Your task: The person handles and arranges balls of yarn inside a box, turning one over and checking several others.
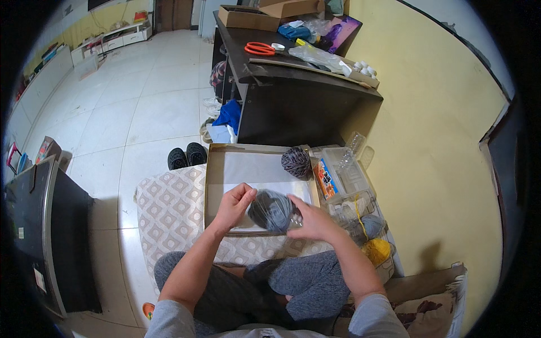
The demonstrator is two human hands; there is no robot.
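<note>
Blurred grey yarn (pixel 277 211), partly wound in a ball with a darker patch on its left, is between my two hands over a shallow box (pixel 245 169) with a white-lined bottom. My left hand (pixel 233 205) is curled, thumb and forefinger pinched together at the yarn's upper left edge; the strand there is too fine to make out. The fingers of my right hand (pixel 315 222) curve around the right side of the ball. Something small and clear shows by that palm. A dark variegated yarn ball (pixel 296 162) rests in the box's far right corner.
Right of the box are a clear plastic case (pixel 348 179), an orange-and-blue packet (pixel 324 179), blue-grey yarn (pixel 372 226) and yellow yarn (pixel 376 252). A dark desk (pixel 300 110) beyond bears red-handled scissors (pixel 260 48). Black clogs (pixel 187 156) are on the floor. A black cabinet (pixel 72 241) is at left.
</note>
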